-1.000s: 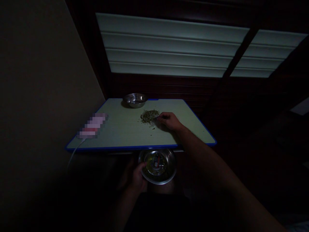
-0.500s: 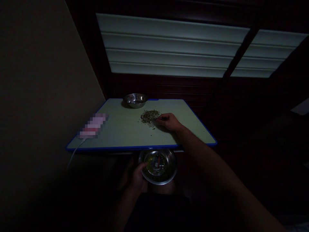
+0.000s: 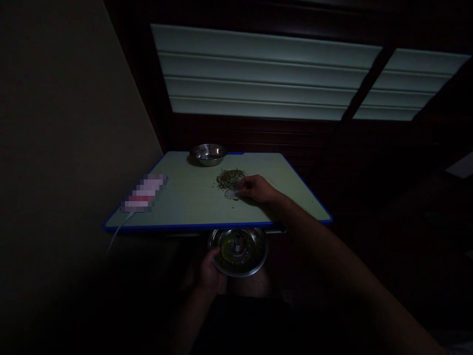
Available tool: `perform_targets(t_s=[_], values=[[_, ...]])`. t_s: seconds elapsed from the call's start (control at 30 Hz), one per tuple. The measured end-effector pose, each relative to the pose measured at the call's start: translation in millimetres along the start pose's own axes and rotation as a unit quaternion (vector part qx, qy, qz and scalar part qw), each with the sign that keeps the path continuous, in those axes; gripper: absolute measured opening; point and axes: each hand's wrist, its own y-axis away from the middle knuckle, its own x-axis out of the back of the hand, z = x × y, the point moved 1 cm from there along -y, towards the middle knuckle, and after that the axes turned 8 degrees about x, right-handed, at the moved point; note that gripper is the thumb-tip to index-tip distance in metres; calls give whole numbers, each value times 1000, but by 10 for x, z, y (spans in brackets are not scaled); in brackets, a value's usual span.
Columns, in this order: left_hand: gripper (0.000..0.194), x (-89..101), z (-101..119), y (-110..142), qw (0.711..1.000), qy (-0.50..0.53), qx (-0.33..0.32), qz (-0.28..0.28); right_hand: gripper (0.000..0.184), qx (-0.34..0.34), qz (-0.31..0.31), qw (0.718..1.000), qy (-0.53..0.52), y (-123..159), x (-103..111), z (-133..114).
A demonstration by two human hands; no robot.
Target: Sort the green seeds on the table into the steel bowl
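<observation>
My right hand is closed, pinching a small, pale translucent piece low over the tabletop. Its rounded end shows, but its exact kind is unclear. Just beyond it lies a loose heap of small green beans or seeds, a few strays around it. Below the table's front edge, my left hand grips the left rim of a shiny metal bowl, thumb on top. Some greenish grains appear inside this bowl, with a dark-and-red patch at its middle that I cannot make out.
A second metal bowl stands at the back left of the pale, blue-edged table. On the left lies a blurred-out pink phone-like object with a white cable. Behind is a dark wooden panel with pale slats.
The translucent piece has come toward me, out of the heap's near edge, and shows more fully. The bowl in my left hand has shifted slightly left and up.
</observation>
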Motion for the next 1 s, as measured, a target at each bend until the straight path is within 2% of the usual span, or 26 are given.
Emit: perform_targets(t_s=[0.3,0.43,0.57,0.7,1.0], values=[[18,-10,-6,-6,999,5,-29,-16,30,-62,-67,996,-24,226,-30,-215],[20,19,-7,-43,998,7,-51,-28,33,-82,-77,993,-38,307,-88,-293],[22,35,-12,-65,997,14,-61,-42,28,-85,-94,992,-26,363,-131,-360],[27,47,-12,-79,995,11,-78,-66,22,-55,-113,992,14,400,-151,-435],[32,65,-6,-85,993,-9,-100,-66,19,-59,-139,987,49,477,-166,-550]])
